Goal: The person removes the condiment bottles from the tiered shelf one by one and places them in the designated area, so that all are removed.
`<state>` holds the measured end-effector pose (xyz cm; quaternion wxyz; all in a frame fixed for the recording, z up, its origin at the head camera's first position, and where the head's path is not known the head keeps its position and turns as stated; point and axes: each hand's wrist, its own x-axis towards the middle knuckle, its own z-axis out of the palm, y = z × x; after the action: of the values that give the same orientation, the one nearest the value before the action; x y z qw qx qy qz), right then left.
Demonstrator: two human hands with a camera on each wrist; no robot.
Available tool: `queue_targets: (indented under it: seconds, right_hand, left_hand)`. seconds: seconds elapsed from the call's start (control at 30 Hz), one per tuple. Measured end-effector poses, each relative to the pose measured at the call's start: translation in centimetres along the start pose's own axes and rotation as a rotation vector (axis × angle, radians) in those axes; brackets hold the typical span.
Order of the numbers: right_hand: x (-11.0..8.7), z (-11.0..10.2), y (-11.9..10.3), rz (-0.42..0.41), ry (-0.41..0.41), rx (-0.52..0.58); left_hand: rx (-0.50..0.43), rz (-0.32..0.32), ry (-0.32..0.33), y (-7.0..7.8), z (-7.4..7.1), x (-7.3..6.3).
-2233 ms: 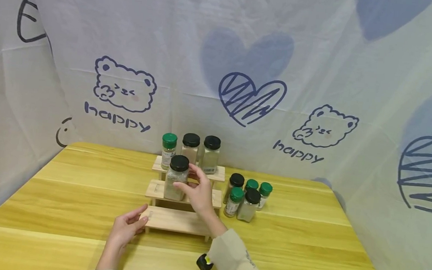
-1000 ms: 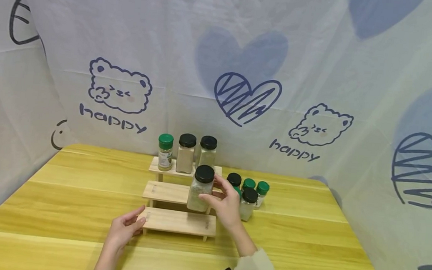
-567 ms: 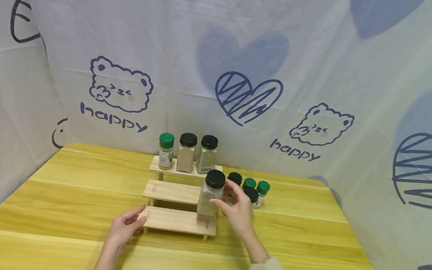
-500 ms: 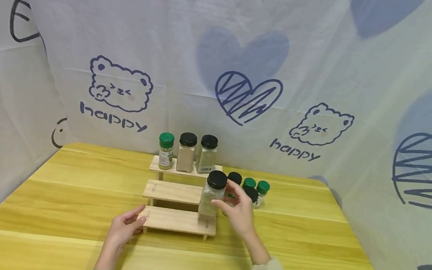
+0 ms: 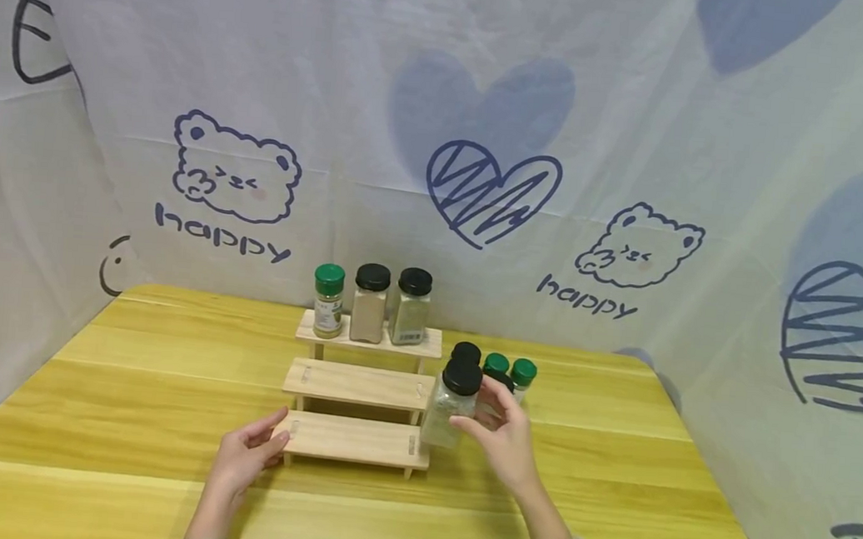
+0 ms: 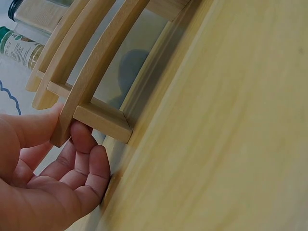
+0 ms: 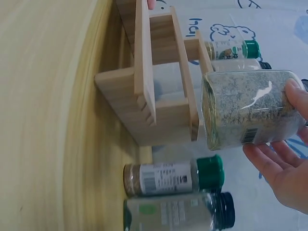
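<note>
My right hand [image 5: 511, 446] grips a square glass spice jar [image 5: 445, 419] with a black lid and speckled grey-green contents. It hangs in the air by the right end of the three-tier wooden rack [image 5: 355, 439], slightly tilted in the head view. In the right wrist view, thumb and fingers hold the jar [image 7: 250, 106] near its lid end. My left hand [image 5: 241, 457] pinches the left end of the rack's lowest tier; the left wrist view has the thumb above the board and a curled finger [image 6: 83, 137] beneath it.
On the top tier stand a green-lidded jar [image 5: 328, 304] and two black-lidded jars [image 5: 369, 307] [image 5: 411, 311]. Right of the rack, several jars with green lids [image 5: 524, 372] and black lids stand grouped on the wooden table [image 5: 614, 449], partly hidden by my right hand. A printed cloth [image 5: 366, 131] hangs behind.
My right hand has lifted the black-lidded jar off the middle tier and carried it right, past the rack's end. My left hand has kept its hold on the lowest tier.
</note>
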<state>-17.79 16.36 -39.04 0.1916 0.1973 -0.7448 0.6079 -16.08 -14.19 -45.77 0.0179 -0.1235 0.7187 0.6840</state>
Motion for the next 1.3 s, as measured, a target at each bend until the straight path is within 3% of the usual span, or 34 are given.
queue_targets:
  seconds: [0.63,0.8,1.3]
  right_hand:
    - [-2.1,-4.5,0.5,0.044,0.024,-0.002]
    - [-2.5,-5.9,1.2,0.014,0.013,0.009]
    - [-1.8,-9.5,4.1,0.008,-0.002,-0.013]
  left_hand:
    - [0.003,0.0,0.008,0.0,-0.2,0.0]
    - [0.0,-0.003,0.002,0.0,-0.2,0.0]
    - [-0.01,0.006,0.006,0.0,0.0,0.1]
